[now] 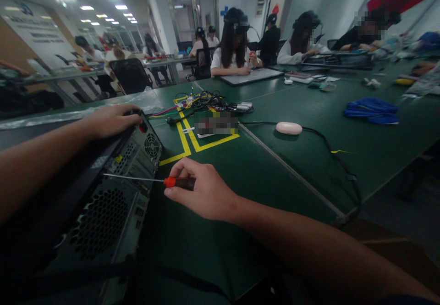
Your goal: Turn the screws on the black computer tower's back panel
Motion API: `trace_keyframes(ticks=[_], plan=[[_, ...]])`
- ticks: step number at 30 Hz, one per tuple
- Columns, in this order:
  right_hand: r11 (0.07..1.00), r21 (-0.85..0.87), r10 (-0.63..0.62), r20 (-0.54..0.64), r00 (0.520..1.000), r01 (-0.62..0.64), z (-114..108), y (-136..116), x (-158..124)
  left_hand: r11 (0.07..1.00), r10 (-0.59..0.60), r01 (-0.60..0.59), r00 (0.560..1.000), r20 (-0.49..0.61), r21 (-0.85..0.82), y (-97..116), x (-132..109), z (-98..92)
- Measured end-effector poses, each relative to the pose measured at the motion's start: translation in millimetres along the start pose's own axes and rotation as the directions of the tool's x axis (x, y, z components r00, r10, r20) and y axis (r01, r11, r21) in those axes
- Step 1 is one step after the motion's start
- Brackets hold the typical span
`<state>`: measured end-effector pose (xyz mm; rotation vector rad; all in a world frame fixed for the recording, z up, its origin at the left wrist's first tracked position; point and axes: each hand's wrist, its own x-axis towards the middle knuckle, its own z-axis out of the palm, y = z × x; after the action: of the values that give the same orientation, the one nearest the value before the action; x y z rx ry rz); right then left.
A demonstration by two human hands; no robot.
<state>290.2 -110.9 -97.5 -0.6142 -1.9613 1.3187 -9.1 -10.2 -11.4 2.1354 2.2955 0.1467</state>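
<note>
A dark computer case [55, 167] lies on the green table at the left, its metal rear panel with vents and ports facing right. My left hand [113, 120] rests on its upper side near the far corner, thumb stretched out and the other fingers partly hidden. In my right hand [206, 192] is a screwdriver [170, 182] with an orange and black handle, gripped between thumb and fingers. Its long thin shaft points left across the rear panel, and the tip is near the case's edge; whether it touches a screw I cannot tell.
Beyond the case lie tangled cables [213, 101] and yellow tape lines [216, 144]. A pale pink oval case [288, 128] sits by a black cable [323, 140]. Farther right is a blue bundle [371, 110]. Several people work across the table.
</note>
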Motion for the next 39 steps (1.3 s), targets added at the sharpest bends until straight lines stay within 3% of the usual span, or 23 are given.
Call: trace_keyframes(ticks=[28, 39], plan=[[0.999, 0.02, 0.035, -0.009, 0.999, -0.035, 1.5, -1.1, 0.6, 0.999, -0.033, 0.033, 0.999, 0.01, 0.009, 5.2, -3.0, -1.8], [0.999, -0.031, 0.042, 0.008, 0.999, -0.042, 1.3, -3.5, 0.0, 1.0, 0.005, -0.005, 1.0, -0.008, 0.005, -2.7, 1.1, 0.6]])
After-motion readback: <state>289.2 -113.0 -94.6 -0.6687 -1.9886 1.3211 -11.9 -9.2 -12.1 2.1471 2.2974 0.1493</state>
